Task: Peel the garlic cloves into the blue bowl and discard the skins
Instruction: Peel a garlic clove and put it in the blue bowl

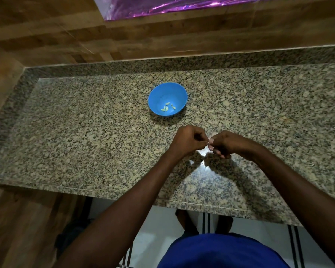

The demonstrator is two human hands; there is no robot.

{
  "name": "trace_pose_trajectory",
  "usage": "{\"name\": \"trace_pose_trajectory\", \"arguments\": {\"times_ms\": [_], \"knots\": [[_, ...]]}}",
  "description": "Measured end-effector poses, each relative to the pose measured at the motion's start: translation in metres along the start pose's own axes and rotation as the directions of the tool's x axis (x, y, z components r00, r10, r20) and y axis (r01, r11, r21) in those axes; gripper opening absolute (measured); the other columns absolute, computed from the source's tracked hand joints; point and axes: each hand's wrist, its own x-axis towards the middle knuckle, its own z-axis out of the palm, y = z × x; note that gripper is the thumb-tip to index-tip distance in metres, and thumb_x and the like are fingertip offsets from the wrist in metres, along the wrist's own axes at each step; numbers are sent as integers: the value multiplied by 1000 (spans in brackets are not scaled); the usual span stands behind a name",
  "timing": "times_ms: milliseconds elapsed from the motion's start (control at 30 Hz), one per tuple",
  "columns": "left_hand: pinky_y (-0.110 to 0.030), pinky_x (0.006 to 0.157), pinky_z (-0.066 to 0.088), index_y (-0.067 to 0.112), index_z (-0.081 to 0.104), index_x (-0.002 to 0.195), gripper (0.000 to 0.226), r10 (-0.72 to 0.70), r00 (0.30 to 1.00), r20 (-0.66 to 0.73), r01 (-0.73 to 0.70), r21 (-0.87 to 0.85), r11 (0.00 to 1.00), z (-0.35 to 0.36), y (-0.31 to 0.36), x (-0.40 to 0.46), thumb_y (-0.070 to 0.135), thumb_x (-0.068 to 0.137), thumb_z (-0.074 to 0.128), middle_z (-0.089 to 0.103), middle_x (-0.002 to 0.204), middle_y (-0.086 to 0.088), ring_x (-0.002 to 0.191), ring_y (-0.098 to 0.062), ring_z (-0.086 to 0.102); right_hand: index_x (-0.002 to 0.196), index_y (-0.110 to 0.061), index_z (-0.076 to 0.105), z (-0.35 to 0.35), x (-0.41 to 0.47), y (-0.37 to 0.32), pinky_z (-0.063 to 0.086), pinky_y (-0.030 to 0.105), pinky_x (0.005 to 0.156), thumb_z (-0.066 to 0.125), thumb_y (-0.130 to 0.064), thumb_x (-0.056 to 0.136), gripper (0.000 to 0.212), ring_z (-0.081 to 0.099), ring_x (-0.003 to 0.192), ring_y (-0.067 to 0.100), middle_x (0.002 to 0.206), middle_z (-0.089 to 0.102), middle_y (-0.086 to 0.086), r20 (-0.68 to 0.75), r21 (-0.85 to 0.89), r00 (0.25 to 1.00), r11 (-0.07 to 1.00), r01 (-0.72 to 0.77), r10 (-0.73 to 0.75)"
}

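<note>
Head: both hands [208, 144] w/ clove [209, 145]

counter: speckled granite [85, 132] | wall: wood panels [46, 35] | floor: white tile [159, 225]

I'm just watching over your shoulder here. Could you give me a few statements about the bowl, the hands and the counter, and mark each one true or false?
1. The blue bowl holds a few peeled garlic cloves. True.
2. The bowl sits on a wooden table. False: it stands on a speckled granite counter.
3. The left hand and right hand meet, pinching something small between them. True.
4. One hand rests inside the bowl. False: both hands are nearer the person, apart from the bowl.
</note>
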Motion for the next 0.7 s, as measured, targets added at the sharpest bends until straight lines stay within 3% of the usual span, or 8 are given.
{"name": "trace_pose_trajectory", "arguments": {"times_ms": [133,233,367,467,533,633,700], "knots": [[-35,67,62,-2,76,82,3,-91,994,63,104,-257,961,-6,4,3,-4,81,76,74,74,-18,65,-25,71,76,-5,68,-4,-2,0,40,21,45,55,-19,103,33,55,48,16,59,60,7,-51,-39,991,992,118,-120],[-31,66,61,-8,74,87,5,-190,976,104,216,-411,885,-10,7,2,-9,82,72,71,83,-32,67,-27,70,74,-2,69,2,1,2,40,20,44,56,-12,101,31,54,44,13,55,61,6,-147,-127,969,975,180,-198],[-27,68,59,-5,74,87,6,-281,943,176,331,-523,785,-12,5,1,-3,82,76,72,88,-27,73,-25,71,71,-6,66,3,2,7,41,18,43,55,-10,101,33,53,42,11,52,60,2,-163,-156,948,956,248,-273],[-25,66,59,-4,72,86,1,-346,915,205,399,-580,710,-7,4,0,-3,85,73,72,79,-18,69,-21,70,70,-10,64,2,2,12,41,19,45,54,-10,102,34,53,42,11,53,60,1,-158,-145,944,952,269,-290],[-23,64,59,-8,70,90,4,-405,884,233,457,-613,644,-3,3,1,-5,86,70,72,73,-13,64,-17,69,66,-16,64,4,5,15,42,20,48,56,-8,100,35,54,43,10,52,60,-1,-185,-259,920,920,295,-347],[-21,62,58,-10,67,91,4,-481,832,277,529,-659,535,1,3,0,-8,88,65,72,70,-11,63,-14,70,62,-23,61,6,9,19,43,27,54,59,-10,92,34,57,49,10,52,61,-5,-237,-563,840,773,291,-489],[-21,61,58,-7,68,88,5,-519,807,283,549,-683,482,3,2,0,-9,89,64,72,72,-12,64,-15,71,62,-23,59,10,9,21,43,28,55,53,-17,87,26,57,52,12,54,61,-4,-259,-607,817,745,277,-515]]}}
